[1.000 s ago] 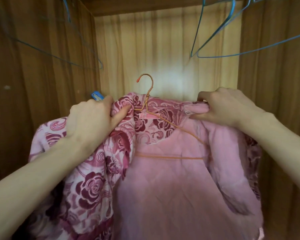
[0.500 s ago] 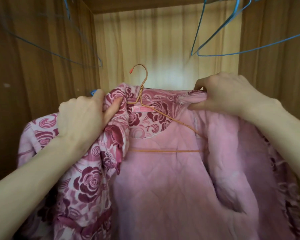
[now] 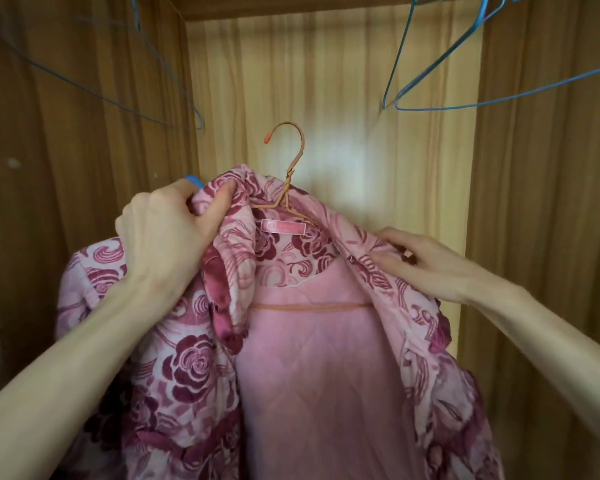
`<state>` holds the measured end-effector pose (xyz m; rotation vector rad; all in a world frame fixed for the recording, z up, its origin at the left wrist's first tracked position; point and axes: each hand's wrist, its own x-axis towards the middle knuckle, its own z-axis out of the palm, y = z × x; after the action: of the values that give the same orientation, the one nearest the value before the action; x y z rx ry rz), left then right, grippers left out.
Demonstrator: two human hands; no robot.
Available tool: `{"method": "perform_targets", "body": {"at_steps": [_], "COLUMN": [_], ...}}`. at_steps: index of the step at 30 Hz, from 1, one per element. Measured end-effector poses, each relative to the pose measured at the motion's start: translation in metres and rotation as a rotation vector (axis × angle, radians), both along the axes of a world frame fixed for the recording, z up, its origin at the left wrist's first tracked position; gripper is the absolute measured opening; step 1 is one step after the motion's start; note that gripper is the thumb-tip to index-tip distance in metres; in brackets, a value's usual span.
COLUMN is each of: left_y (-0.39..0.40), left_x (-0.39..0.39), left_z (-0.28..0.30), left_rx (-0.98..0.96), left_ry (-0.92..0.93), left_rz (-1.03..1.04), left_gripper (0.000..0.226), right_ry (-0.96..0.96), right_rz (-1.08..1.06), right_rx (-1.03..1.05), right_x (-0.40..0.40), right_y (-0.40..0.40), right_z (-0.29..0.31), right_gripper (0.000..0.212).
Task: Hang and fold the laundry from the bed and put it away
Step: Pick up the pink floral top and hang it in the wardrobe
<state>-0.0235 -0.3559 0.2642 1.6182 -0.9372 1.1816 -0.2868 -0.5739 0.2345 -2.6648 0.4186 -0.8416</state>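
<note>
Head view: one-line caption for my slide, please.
Left hand grips a floral pink jacket on an orange hanger; right hand smooths its shoulder inside a wooden wardrobe.

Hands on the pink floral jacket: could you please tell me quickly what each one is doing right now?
Left hand: grips the bunched shoulder of the pink rose-patterned quilted jacket.
Right hand: fingers fairly straight, resting on the jacket's other shoulder.
</note>
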Motion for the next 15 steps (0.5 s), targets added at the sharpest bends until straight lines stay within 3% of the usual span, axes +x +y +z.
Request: {"method": "perform_targets", "body": {"at_steps": [3, 7, 11, 15], "left_y": [-0.003, -0.002, -0.006, -0.023], "left_x": [0.001, -0.004, -0.002, -0.01], "left_z": [-0.003, -0.007, -0.015, -0.018], "left_rx": [0.032, 0.109, 0.262, 0.266], "left_ry": [0.027, -0.006, -0.193, -0.235], "left_rz": [0.015, -0.01, 0.021, 0.042], "left_gripper": [0.066, 0.065, 0.067, 0.056], "right_ry": [-0.092, -0.188, -0.195, -0.276], "right_rz": [-0.015, -0.21, -0.333, -0.243], "right_rx": [0.001, -0.468, -0.742, -0.741], "right_x": [0.008, 0.005, -0.002, 0.018], "right_y": [0.0, 0.002, 0.006, 0.034], "right_z": [-0.009, 0.006, 0.038, 0.063], "right_gripper": [0.031, 0.04, 0.047, 0.033]}}
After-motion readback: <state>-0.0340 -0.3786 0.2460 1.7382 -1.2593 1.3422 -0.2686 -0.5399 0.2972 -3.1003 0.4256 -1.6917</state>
